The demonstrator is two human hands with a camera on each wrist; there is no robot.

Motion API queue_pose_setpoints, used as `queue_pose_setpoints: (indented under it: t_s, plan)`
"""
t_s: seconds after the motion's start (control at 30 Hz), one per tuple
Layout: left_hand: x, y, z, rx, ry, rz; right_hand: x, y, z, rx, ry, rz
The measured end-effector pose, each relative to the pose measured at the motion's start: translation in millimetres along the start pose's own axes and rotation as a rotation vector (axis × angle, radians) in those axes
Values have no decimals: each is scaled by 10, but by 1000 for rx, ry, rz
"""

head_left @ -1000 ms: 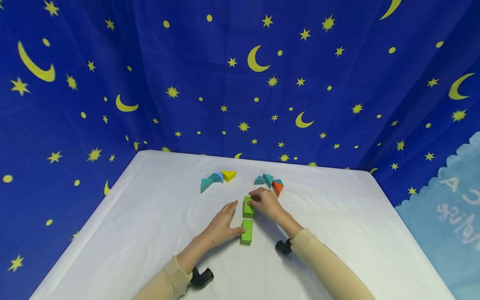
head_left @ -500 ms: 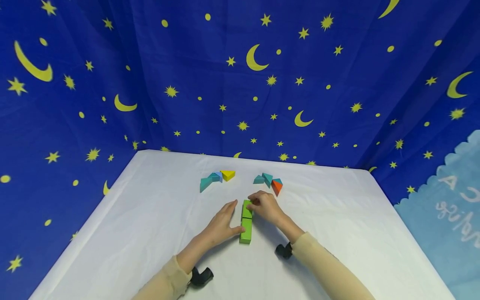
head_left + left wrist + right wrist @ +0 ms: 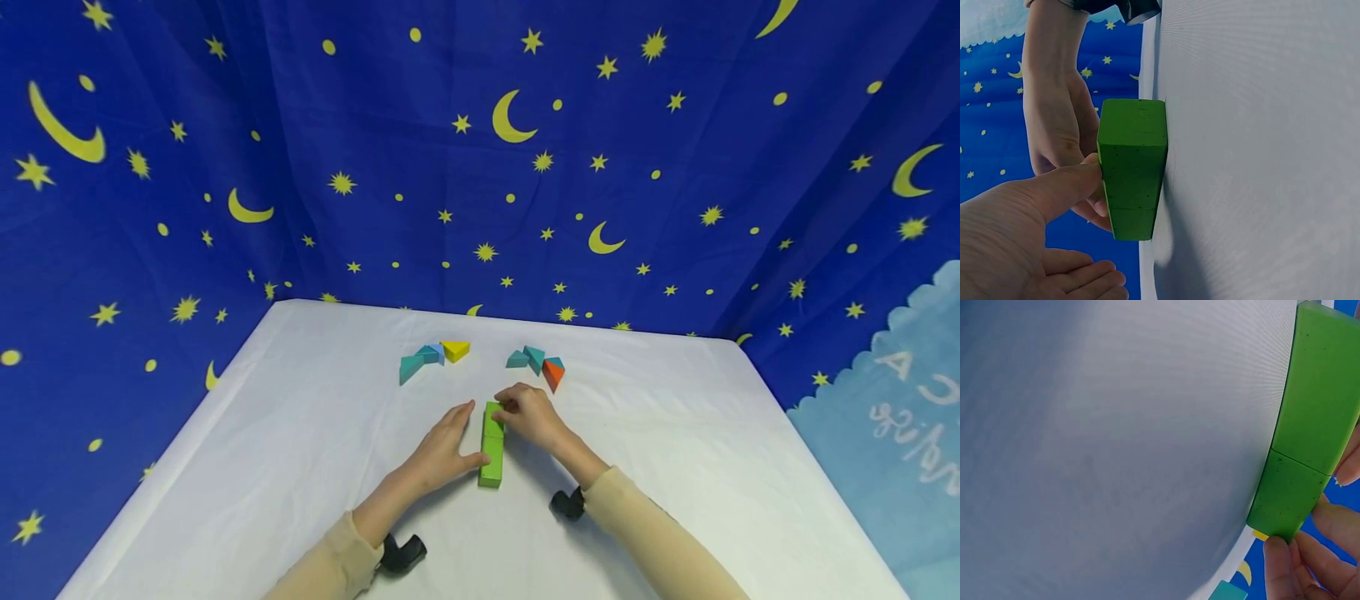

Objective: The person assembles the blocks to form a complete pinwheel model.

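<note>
Two green rectangular blocks lie end to end in a line pointing away from me, their ends meeting at a thin seam. My left hand [image 3: 442, 450] rests its thumb on the top of the near green block [image 3: 491, 468], while its other fingers stretch out straight to the left of the blocks. My right hand [image 3: 531, 417] grips the far end of the far green block [image 3: 492, 422], thumb on its top and fingertips bent over the end. In the right wrist view, the fingertips [image 3: 1277, 562] sit against that end face.
At the back left lie teal and blue triangular blocks [image 3: 412, 367] beside a yellow one [image 3: 455, 350]. Teal triangles [image 3: 534, 358] and an orange one [image 3: 553, 375] lie at the back right. A blue star-and-moon curtain [image 3: 420, 167] surrounds the white table [image 3: 315, 400].
The right hand has drawn the far green block toward me, and the gap between the two blocks has shut. The left hand has stayed nearly still.
</note>
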State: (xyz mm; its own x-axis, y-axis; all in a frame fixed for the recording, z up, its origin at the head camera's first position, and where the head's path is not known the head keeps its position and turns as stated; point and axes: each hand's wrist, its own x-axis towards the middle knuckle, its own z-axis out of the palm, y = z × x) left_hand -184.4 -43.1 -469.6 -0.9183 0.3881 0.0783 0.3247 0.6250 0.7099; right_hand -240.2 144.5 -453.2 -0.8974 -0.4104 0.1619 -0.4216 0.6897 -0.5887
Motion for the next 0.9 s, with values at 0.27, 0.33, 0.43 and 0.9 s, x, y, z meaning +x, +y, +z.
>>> queue_pose_setpoints:
  t_s: [0.27,0.33,0.43,0.9]
  plan:
    - [-23,19,5,3,-14,17,-32,-20,-3,-6,-20,4]
    - [-29,23,5,8,-17,25,-43,-28,-5,-9,-20,-1]
    - [-33,29,4,12,-19,29,-55,-39,-9,-6,-18,-6]
    - [-34,75,-12,46,-34,38,-75,-57,-22,-8,-7,-15]
